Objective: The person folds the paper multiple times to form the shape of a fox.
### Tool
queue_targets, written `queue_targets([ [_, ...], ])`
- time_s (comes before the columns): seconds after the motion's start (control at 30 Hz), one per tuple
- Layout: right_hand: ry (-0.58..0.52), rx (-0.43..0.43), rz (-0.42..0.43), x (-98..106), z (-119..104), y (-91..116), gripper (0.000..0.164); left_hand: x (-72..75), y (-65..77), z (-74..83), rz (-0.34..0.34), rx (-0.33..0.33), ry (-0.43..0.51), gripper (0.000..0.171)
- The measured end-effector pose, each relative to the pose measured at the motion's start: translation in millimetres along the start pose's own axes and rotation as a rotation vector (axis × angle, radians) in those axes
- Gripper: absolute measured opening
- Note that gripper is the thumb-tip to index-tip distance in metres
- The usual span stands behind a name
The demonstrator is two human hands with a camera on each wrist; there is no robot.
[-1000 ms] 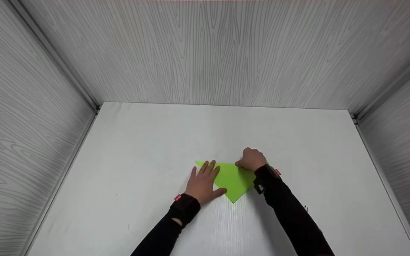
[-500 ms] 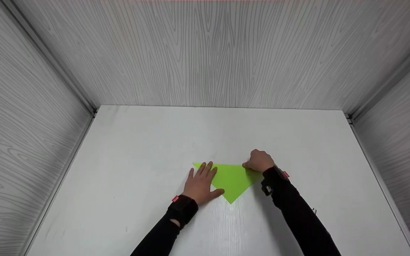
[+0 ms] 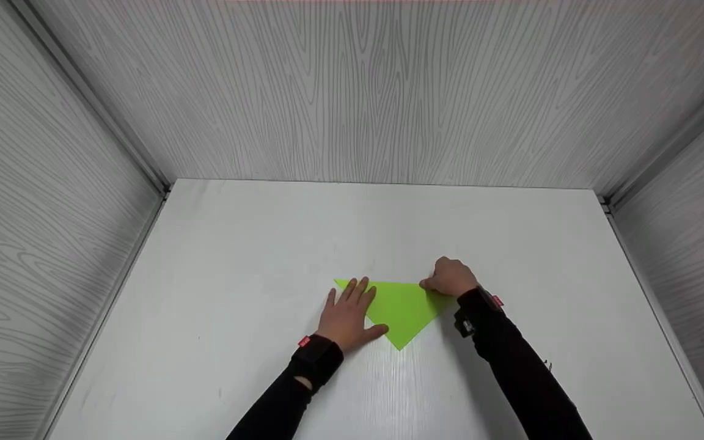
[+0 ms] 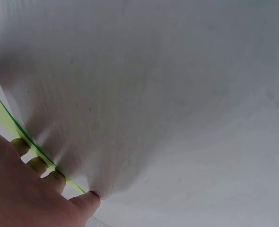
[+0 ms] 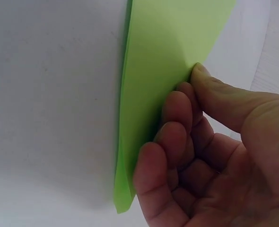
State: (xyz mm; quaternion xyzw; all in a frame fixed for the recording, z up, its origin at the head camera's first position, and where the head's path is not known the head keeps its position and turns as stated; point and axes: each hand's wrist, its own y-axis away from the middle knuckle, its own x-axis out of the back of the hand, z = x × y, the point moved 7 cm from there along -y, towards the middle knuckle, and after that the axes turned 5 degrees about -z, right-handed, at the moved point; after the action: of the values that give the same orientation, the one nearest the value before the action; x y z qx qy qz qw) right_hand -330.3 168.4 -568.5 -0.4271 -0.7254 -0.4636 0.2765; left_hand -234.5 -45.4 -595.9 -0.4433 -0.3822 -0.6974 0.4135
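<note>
A bright green sheet of paper (image 3: 399,311), folded into a triangle, lies on the white table with one corner toward the person. My left hand (image 3: 344,318) presses flat on its left part, fingers spread and thumb out over its lower left edge. At the far, long edge my right hand (image 3: 451,278) has its fingers curled, and the thumb and fingers pinch the paper there. In the right wrist view, the right fingers (image 5: 151,165) lie curled along the green paper (image 5: 153,56), whose layers stand slightly apart at the right corner. The left wrist view catches only a strip of green under the left fingertips.
The white tabletop (image 3: 254,244) stretches around the paper. Grey wood-grain panels close it in at the back (image 3: 352,91), left (image 3: 34,214) and right (image 3: 688,214). Black sleeves and wrist straps cover both forearms.
My right hand has moved right along the paper's far edge, mostly in the first half second, uncovering more green. The left hand stays in place on the paper.
</note>
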Motion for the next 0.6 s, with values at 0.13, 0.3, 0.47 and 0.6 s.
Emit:
queue_targets([
  [0.13, -0.017, 0.025, 0.003, 1.7, 5.1, 0.9, 0.033, -0.7, -0.9, -0.3, 0.003, -0.006, 0.019, 0.086],
  [0.3, -0.013, 0.018, -0.003, 8.6, 18.7, 5.6, 0.033, -1.1, -1.6, -0.7, 0.001, -0.005, 0.025, 0.086],
  [0.47, 0.003, -0.002, -0.017, 14.6, 35.1, 9.2, 0.037, -0.7, -0.5, -1.7, 0.001, -0.007, 0.024, 0.086],
  [0.6, 0.011, -0.027, -0.029, 18.6, 50.3, 11.4, 0.04, -1.4, -0.2, -1.6, -0.004, -0.009, 0.03, 0.086],
])
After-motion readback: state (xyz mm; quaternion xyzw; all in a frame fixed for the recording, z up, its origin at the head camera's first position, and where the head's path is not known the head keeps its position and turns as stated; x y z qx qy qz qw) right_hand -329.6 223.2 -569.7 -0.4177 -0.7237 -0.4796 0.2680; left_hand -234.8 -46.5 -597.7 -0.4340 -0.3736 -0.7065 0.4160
